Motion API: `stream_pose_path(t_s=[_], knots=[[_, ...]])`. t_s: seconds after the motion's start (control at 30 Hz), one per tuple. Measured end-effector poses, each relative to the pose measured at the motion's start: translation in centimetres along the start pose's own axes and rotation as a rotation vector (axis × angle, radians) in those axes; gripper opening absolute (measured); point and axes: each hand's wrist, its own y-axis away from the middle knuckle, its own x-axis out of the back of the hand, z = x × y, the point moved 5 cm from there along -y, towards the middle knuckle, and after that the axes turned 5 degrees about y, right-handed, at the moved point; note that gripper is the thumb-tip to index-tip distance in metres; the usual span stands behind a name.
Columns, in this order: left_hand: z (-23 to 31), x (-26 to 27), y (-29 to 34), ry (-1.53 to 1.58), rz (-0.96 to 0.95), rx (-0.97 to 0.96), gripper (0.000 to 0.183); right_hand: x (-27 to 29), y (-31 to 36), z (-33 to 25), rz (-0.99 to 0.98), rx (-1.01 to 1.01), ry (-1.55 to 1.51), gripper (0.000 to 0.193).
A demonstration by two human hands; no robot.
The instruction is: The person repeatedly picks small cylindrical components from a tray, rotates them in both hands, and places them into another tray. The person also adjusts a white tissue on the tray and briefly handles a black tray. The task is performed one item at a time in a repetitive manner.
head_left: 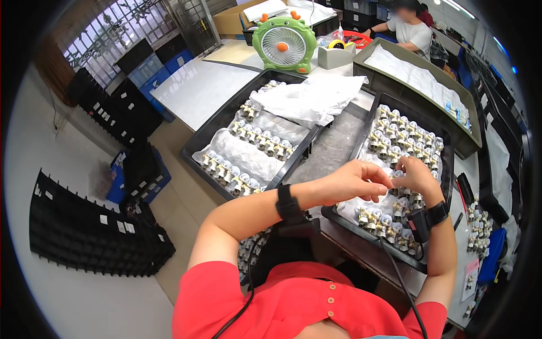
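Note:
Over the right black tray (353, 225), my left hand (361, 182) reaches in from the left, fingers bent and tips drawn together. Close against it, my right hand (419, 174) curls its fingers inward, and the fingertips of both hands nearly meet. Whatever is between them is too small and covered to make out. Beneath and around the hands stand rows of small white-and-gold figurines (404, 135) with pale, shiny round heads. More figurines (372, 219) lie at the tray's near end, beside white wrapping sheet. Dark bands with small boxes and cables circle both wrists.
A second black tray (195, 148) at left holds figurine rows between white sheets, with a crumpled white sheet (310, 99) on top. Behind stand a green fan (284, 48) and an olive bin (418, 70). Loose figurines (480, 231) lie at far right. A person (409, 34) sits at the back.

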Motion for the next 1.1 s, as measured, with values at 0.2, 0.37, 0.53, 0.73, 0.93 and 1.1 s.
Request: stream_pose_path(t_s=[0.2, 0.37, 0.53, 0.73, 0.93, 1.1], knots=[[-3.2, 2.1, -1.1, 0.094, 0.1, 0.044, 0.029, 0.2, 1.3, -2.3, 0.089, 0.009, -0.009, 0.035], [-2.6, 2.3, -1.1, 0.175, 0.068, 0.035, 0.03, -0.7, 0.4, -1.5, 0.116, 0.009, -0.029, 0.026], [-2.8, 2.5, -1.0, 0.215, 0.062, 0.011, 0.038, 2.5, 1.5, -4.0, 0.244, 0.096, -0.253, 0.028], [-3.5, 3.1, -1.4, 0.409, 0.173, 0.001, 0.059, 2.6, 1.9, -7.5, 0.483, 0.433, -0.613, 0.041], [-3.4, 3.6, -1.5, 0.497, 0.153, -0.044, 0.056, 2.1, 2.1, -8.0, 0.535, 0.459, -0.695, 0.047], [-3.2, 3.8, -1.5, 0.498, 0.18, -0.038, 0.051, 2.5, 2.6, -8.6, 0.568, 0.538, -0.612, 0.05]])
